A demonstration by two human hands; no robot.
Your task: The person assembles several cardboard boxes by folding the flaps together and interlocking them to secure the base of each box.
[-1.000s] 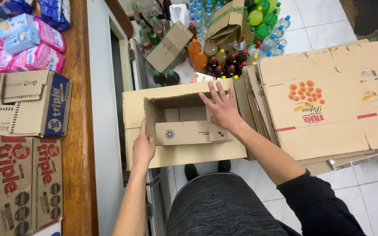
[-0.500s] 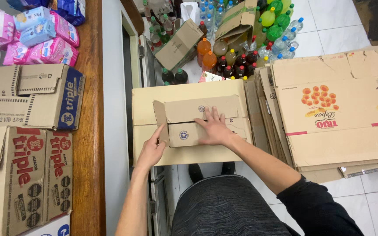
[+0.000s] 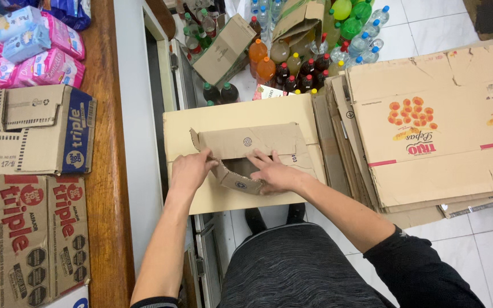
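A plain brown cardboard box [image 3: 241,122] lies in front of me with its flaps partly folded over a dark opening. My left hand [image 3: 188,170] presses on the left side of the box beside the near flap. My right hand [image 3: 272,172] lies flat on the near flap at the opening's right edge, fingers spread. The far flap [image 3: 252,140] is folded down toward me over the opening. Neither hand grips anything; both rest on the cardboard.
A stack of flattened cartons [image 3: 429,125] lies on the tiled floor at right. Many drink bottles [image 3: 303,51] and a small box [image 3: 223,48] stand beyond. On the wooden counter [image 3: 106,171] at left sit printed cartons [image 3: 29,137] and pink packages [image 3: 41,51].
The far flap has come down over the opening. My right hand slid from the box's far edge to the near flap. My left hand moved up from the near edge to the flap.
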